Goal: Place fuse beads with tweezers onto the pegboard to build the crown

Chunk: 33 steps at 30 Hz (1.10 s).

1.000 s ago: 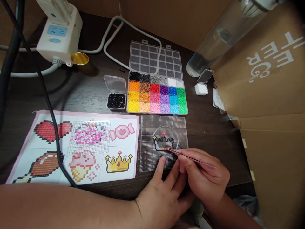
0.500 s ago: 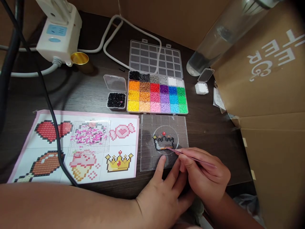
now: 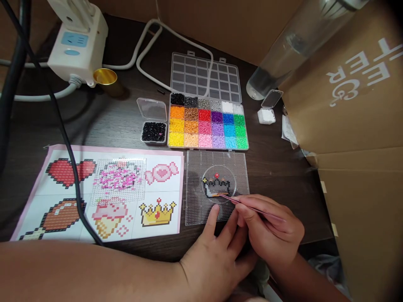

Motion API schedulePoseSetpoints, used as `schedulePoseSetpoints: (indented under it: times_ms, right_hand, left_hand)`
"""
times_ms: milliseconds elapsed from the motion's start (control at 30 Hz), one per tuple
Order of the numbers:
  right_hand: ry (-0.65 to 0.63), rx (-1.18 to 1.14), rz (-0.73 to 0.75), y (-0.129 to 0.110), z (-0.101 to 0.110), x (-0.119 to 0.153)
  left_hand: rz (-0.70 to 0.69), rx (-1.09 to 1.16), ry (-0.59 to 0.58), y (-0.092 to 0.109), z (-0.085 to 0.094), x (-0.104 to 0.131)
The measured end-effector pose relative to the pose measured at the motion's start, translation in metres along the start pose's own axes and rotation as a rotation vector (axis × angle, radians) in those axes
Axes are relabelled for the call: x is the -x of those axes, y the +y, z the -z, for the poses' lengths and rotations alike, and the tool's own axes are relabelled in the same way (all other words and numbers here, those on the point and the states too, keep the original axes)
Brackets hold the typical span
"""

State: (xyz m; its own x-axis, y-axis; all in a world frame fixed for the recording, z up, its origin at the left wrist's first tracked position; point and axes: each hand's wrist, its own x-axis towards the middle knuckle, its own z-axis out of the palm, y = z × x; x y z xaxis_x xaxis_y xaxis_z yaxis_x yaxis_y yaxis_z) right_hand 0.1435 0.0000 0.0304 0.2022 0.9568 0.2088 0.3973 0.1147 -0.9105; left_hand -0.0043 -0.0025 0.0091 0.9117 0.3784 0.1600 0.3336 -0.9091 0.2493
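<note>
Pink tweezers (image 3: 258, 208) are held in my right hand (image 3: 273, 230), their tips touching the lower edge of a bead crown (image 3: 217, 186). Black beads outline the crown, with a red bead on top and some orange ones along the bottom. It sits on a clear pegboard (image 3: 195, 209). My left hand (image 3: 217, 256) lies with fingers spread at the board's front edge, the index fingertip on the board and the others partly under my right hand. Behind the board stands an open box of sorted coloured beads (image 3: 204, 128).
A pattern sheet (image 3: 162, 188) bears another pegboard (image 3: 119, 178) with loose pink beads. Small boxes hold black beads (image 3: 153, 132) and white beads (image 3: 266, 116). A black cable (image 3: 63, 130) hangs at left; a power socket (image 3: 77, 46), gold cup (image 3: 108, 82) and clear bottle (image 3: 277, 54) stand behind.
</note>
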Motion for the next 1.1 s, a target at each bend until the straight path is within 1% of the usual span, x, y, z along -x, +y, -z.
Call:
schedulePoseSetpoints:
  times_ms: [267,433,633,767,800,867,967,1033,1067,1100]
  right_hand:
    - [0.025,0.001,-0.018,0.003,0.000,0.003]
    - [0.048,0.018,-0.027,0.001,-0.002,0.001]
    - [0.045,0.040,-0.069,0.000,-0.002,0.000]
    - [0.093,0.011,-0.105,-0.001,-0.003,-0.001]
    - [0.106,0.005,-0.125,-0.002,-0.003,-0.002]
    - [0.131,-0.011,-0.190,-0.005,-0.002,-0.007]
    - [0.156,-0.063,-0.262,-0.007,0.003,-0.023]
    - [0.170,-0.095,-0.224,-0.009,0.006,-0.042]
    - [0.170,-0.107,-0.198,-0.011,0.006,-0.053]
    - [0.161,-0.102,-0.173,-0.013,0.005,-0.066]
  left_hand:
    - [-0.001,-0.005,-0.009,0.000,0.000,0.001]
    - [0.006,-0.039,0.002,0.000,0.000,0.001]
    - [0.008,-0.052,0.004,0.002,-0.001,0.000]
    - [-0.001,-0.069,0.017,0.000,-0.002,0.001]
    - [-0.003,-0.084,0.036,0.000,-0.002,0.001]
    - [0.004,-0.138,0.112,-0.002,-0.005,0.003]
    - [0.019,-0.261,0.288,-0.001,-0.015,0.003]
    - [0.027,-0.343,0.402,0.001,-0.026,0.001]
    - [0.063,-0.368,0.489,0.002,-0.033,-0.001]
    - [0.137,-0.379,0.594,0.003,-0.040,-0.004]
